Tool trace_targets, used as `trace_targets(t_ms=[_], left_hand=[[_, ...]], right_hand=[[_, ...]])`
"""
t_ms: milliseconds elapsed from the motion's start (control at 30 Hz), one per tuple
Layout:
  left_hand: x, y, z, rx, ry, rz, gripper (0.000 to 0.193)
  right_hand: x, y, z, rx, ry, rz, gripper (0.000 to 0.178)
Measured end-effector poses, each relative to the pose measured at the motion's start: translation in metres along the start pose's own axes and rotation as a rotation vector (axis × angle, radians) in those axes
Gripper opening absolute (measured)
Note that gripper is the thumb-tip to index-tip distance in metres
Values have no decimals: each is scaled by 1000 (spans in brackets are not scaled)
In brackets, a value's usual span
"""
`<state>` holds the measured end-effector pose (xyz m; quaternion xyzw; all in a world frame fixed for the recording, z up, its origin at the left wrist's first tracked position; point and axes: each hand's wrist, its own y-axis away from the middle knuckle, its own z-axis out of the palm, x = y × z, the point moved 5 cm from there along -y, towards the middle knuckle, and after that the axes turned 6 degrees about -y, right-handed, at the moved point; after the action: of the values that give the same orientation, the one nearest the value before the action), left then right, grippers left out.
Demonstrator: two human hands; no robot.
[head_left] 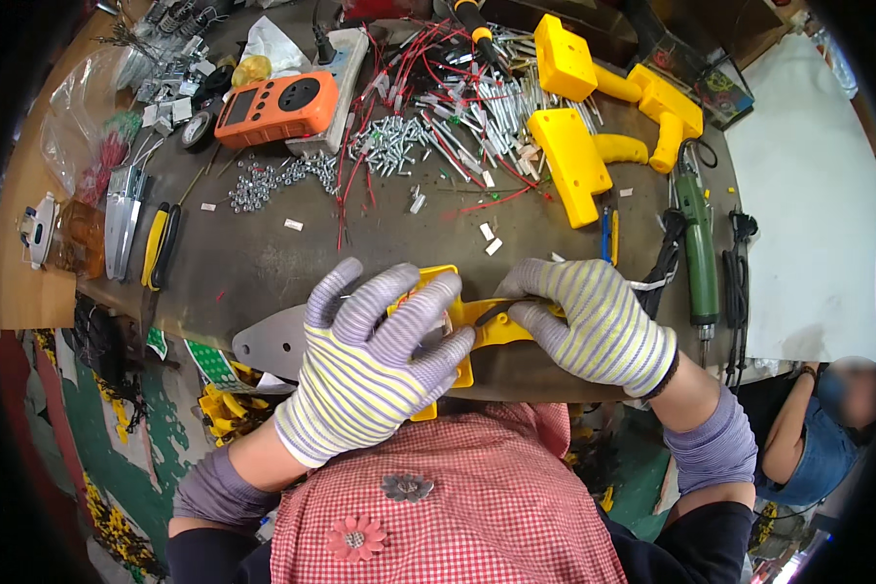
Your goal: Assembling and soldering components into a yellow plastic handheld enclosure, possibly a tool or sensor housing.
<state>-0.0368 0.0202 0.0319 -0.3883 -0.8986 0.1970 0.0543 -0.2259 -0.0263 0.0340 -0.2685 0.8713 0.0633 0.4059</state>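
A yellow plastic tool housing (464,373) lies at the table's front edge, its open inside partly hidden by my fingers. My left hand (375,355), in a striped knit glove, is curled over its body, with the thumb near where the handle starts. My right hand (599,326), gloved alike, pinches the yellow handle (504,331) between thumb and forefinger. A short black piece (494,313) shows in the handle; whether it is wire cannot be made out. A flat grey metal plate (271,343) with holes sticks out left of my left hand.
Several yellow housings (569,165) lie at the back right, beside a green electric screwdriver (693,224). Screws (389,146), nuts (253,185) and red wires (341,200) spread behind my hands. An orange meter (277,109) and yellow-black pliers (159,248) are left. Another person (813,438) sits at right.
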Motion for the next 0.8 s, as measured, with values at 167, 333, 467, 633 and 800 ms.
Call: trace_targets(t_ms=[167, 333, 467, 633, 800], left_hand=[[-4, 2, 3, 83, 41, -146, 28], [-10, -3, 3, -24, 41, -194, 33], [-13, 4, 3, 78, 108, -239, 32], [-13, 8, 2, 99, 150, -226, 39], [-19, 3, 3, 68, 260, -213, 37]], right_hand=[[-5, -2, -5, -54, 17, 46, 18], [-30, -25, -2, 65, 103, -220, 35], [-37, -49, 26, 0, 76, -383, 26], [-45, -49, 41, -119, 238, -413, 25], [-47, -50, 44, -183, 330, -399, 26]])
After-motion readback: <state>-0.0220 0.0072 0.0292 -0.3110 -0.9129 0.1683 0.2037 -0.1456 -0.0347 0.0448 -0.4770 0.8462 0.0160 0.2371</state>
